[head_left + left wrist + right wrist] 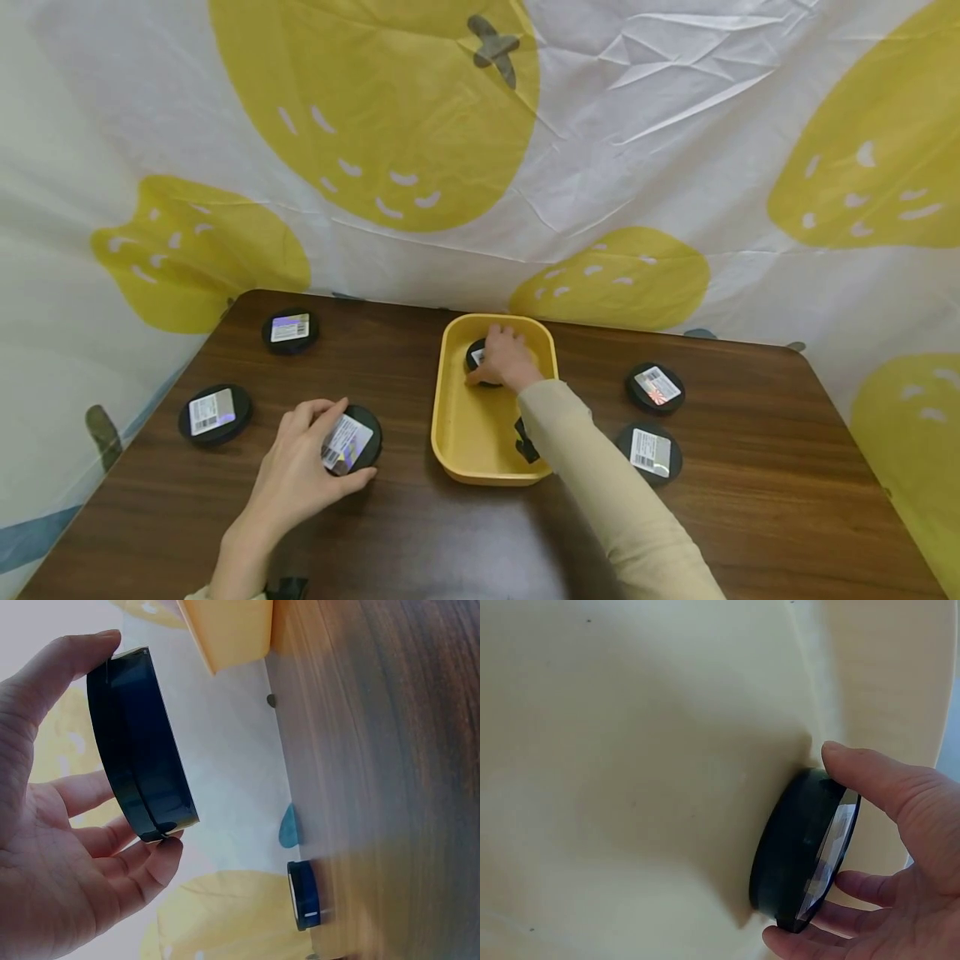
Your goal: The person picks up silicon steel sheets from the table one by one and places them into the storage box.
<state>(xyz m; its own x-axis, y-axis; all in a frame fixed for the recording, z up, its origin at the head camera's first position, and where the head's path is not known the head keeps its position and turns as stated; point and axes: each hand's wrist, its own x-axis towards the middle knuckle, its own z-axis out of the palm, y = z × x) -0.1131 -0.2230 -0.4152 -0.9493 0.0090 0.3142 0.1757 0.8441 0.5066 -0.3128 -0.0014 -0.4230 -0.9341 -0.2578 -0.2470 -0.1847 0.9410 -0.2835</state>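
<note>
My left hand [296, 471] grips a flat, round black container [146, 746] by its edges, thumb on one side and fingers on the other. Its silver-white label faces up in the head view, and the left wrist view shows it held above the table. Inside a yellow plastic tub [472, 446], toward the far end, my right hand [510, 358] holds a similar round black container [791, 844]. That one is tilted in the right wrist view, close to the tub's bottom and wall. The hand covers much of it in the head view.
Two labelled black containers lie at the left, one far [290, 332] and one nearer [215, 414]. Right of the tub lie two more, one behind [656, 388] and one in front [651, 452], partly behind my right sleeve. A lemon-print cloth [600, 167] hangs behind the brown wooden table [765, 467].
</note>
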